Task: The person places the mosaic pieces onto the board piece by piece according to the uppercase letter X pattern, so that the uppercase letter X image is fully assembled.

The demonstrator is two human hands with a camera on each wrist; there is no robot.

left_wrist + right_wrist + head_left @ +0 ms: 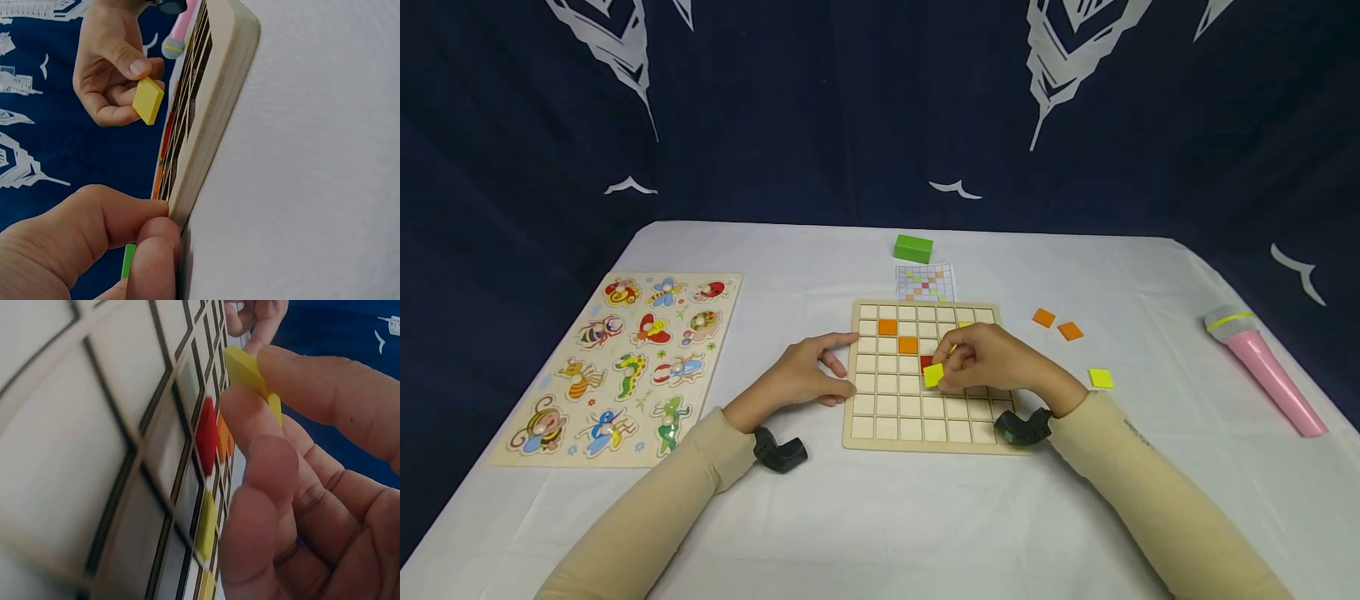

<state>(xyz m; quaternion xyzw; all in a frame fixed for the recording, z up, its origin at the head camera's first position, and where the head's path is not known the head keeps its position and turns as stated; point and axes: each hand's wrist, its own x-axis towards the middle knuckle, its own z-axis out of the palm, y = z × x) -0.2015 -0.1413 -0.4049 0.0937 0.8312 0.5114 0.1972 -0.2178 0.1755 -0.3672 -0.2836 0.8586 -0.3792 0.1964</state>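
My right hand (988,358) pinches a yellow square tile (933,377) between thumb and fingers, over the middle of a wooden grid board (886,427). In the left wrist view the held tile (148,101) is tilted and apart from the board. A red tile (927,362) lies in the grid just behind it, partly hidden by the hand. Two orange tiles (887,327) sit in cells towards the upper left. Yellow tiles (206,525) also lie in the grid, mostly covered in the head view. My left hand (801,372) touches the board's left edge with thumb and index finger spread.
Behind the board lie a printed colour-pattern card (925,283) and a green block (913,248). Two loose orange tiles (1043,317) and a yellow one (1101,379) are on the right. A pink microphone (1273,375) lies far right, an insect puzzle board (655,358) on the left.
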